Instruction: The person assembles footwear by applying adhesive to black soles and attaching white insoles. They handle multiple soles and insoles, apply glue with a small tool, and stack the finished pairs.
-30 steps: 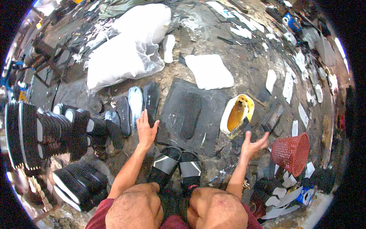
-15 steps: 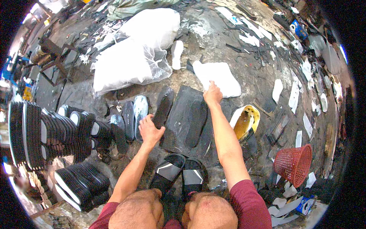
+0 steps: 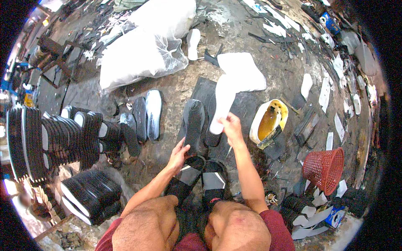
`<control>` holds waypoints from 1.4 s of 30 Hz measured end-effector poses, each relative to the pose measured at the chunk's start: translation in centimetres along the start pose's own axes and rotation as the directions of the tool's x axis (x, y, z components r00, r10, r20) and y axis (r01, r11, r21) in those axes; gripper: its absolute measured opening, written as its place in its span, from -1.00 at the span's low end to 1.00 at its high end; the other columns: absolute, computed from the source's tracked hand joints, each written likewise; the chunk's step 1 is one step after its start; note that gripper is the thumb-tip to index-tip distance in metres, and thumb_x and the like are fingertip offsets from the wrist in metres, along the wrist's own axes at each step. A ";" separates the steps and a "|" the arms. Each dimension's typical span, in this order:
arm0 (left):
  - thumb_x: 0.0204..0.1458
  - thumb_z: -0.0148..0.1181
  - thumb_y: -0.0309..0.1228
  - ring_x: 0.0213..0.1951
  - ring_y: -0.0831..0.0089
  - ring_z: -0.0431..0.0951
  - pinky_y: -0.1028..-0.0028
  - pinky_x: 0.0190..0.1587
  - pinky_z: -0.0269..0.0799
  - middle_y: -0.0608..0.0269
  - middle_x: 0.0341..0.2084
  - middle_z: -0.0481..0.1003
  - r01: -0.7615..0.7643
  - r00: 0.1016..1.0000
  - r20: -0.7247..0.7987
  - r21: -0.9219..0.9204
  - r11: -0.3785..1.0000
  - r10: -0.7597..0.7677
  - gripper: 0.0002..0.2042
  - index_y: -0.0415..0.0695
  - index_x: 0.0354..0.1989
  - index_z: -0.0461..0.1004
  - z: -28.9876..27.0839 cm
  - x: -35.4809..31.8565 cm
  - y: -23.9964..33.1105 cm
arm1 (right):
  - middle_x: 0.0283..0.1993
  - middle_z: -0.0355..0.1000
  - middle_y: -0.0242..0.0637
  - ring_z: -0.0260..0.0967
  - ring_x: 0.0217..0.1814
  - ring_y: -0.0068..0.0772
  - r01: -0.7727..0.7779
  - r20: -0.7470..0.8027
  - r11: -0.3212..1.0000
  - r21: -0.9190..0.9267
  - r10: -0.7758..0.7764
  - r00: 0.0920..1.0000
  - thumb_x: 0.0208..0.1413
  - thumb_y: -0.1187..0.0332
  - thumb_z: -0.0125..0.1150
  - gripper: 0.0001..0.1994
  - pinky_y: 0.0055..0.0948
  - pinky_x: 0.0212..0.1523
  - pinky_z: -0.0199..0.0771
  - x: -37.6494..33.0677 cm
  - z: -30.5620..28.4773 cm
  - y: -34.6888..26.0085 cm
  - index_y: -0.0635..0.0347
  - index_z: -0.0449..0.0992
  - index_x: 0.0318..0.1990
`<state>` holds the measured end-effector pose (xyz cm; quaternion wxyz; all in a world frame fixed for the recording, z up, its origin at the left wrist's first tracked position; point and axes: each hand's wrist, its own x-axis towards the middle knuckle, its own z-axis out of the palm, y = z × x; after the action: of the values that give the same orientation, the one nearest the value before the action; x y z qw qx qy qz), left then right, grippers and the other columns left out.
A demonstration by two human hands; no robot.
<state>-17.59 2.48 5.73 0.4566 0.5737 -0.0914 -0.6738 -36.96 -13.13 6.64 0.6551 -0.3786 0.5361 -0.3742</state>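
Littered floor [image 3: 176, 96]: right hand [image 3: 231, 127] apparently pinches white insole [image 3: 222, 104].

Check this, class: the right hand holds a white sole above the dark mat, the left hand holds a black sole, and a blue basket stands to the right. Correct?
Not quite. The head view shows a red basket, not blue. The right hand does hold the white sole above the dark mat, and the left hand the black sole.

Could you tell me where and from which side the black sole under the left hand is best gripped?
Probably at its near end, from the person's side. The black sole lies flat and lengthwise on the dark mat, its near end toward the left hand, which already touches it. The right hand holds a white insole just right of it, crowding that side.
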 end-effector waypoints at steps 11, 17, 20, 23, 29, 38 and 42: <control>0.29 0.12 -0.30 -0.09 0.44 0.61 0.31 -0.03 0.59 0.18 -0.10 0.60 0.096 0.993 0.065 -0.024 0.995 -0.094 -0.63 -0.25 0.17 0.41 -0.1 0.0 1.4 | -0.19 0.62 -0.28 0.55 -0.19 -0.50 0.048 0.353 0.938 -0.344 0.082 0.932 -0.07 0.52 0.47 -0.60 -0.43 -0.16 0.55 -3.2 4.3 1.9 0.30 0.57 -0.02; 0.11 0.33 -0.55 -0.23 0.55 0.63 0.54 -0.15 0.57 0.22 -0.18 0.64 -0.034 0.993 0.113 0.094 0.995 0.023 -0.51 -0.29 0.23 0.39 0.0 -0.5 1.2 | 0.28 0.31 -0.14 0.32 0.18 -0.14 0.603 0.258 0.462 -0.650 -0.611 0.748 -0.40 0.39 0.64 -0.12 -0.23 0.17 0.40 -2.4 4.3 0.2 0.18 0.36 0.24; 0.07 0.36 -0.56 -0.19 0.56 0.62 0.52 -0.13 0.56 0.20 -0.14 0.63 -0.090 0.984 0.168 0.154 0.984 0.064 -0.48 -0.30 0.24 0.39 0.1 -1.1 1.4 | 0.43 0.15 -0.09 0.26 0.32 -0.16 0.362 0.035 0.852 -0.379 -0.378 0.925 -0.30 0.37 0.67 0.08 -0.15 0.25 0.36 -1.4 3.9 -0.8 0.19 0.09 0.44; 0.05 0.39 -0.56 -0.14 0.54 0.61 0.50 -0.07 0.55 0.17 -0.11 0.62 -0.133 0.970 0.225 0.182 0.974 0.090 -0.45 -0.33 0.24 0.37 0.2 -1.4 2.2 | 0.46 0.12 -0.09 0.23 0.38 -0.23 0.259 0.128 0.961 -0.096 -0.246 0.961 -0.19 0.43 0.63 0.05 -0.17 0.29 0.35 -1.2 3.7 -1.5 0.25 0.04 0.46; 0.05 0.39 -0.54 -0.10 0.49 0.60 0.47 0.01 0.53 0.13 -0.08 0.61 -0.155 0.975 0.201 0.308 0.939 0.095 -0.44 -0.39 0.24 0.35 0.5 -2.0 5.4 | 0.25 0.38 -0.08 0.42 0.21 -0.29 0.170 0.197 0.980 0.101 -0.187 0.962 -0.06 0.59 0.49 -0.09 -0.30 0.22 0.48 -2.8 4.1 -2.2 0.36 0.05 0.43; 0.03 0.43 -0.49 -0.15 0.56 0.58 0.52 -0.05 0.51 0.20 -0.10 0.61 -0.256 0.962 0.218 0.507 0.823 0.165 -0.44 -0.39 0.21 0.40 0.4 -2.3 6.5 | 0.25 0.37 -0.10 0.40 0.21 -0.29 0.306 0.175 0.952 -0.012 -0.300 0.938 -0.12 0.53 0.55 -0.05 -0.35 0.18 0.48 -2.3 4.8 -5.0 0.27 0.08 0.44; 0.04 0.42 -0.52 -0.17 0.58 0.58 0.53 -0.06 0.52 0.26 -0.12 0.62 -0.266 0.949 0.281 0.481 0.835 0.140 -0.49 -0.35 0.19 0.44 0.3 -2.7 6.6 | 0.05 0.51 -0.25 0.47 0.01 -0.49 0.294 0.232 0.954 -0.065 -0.272 0.934 -0.09 0.47 0.55 -0.34 -0.44 0.05 0.52 -0.6 5.0 -6.9 0.25 0.42 0.23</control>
<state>-14.65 0.58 12.01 0.3423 0.5778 -0.3815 -0.6352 -32.65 -15.12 13.73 0.6302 -0.5229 0.4178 -0.3935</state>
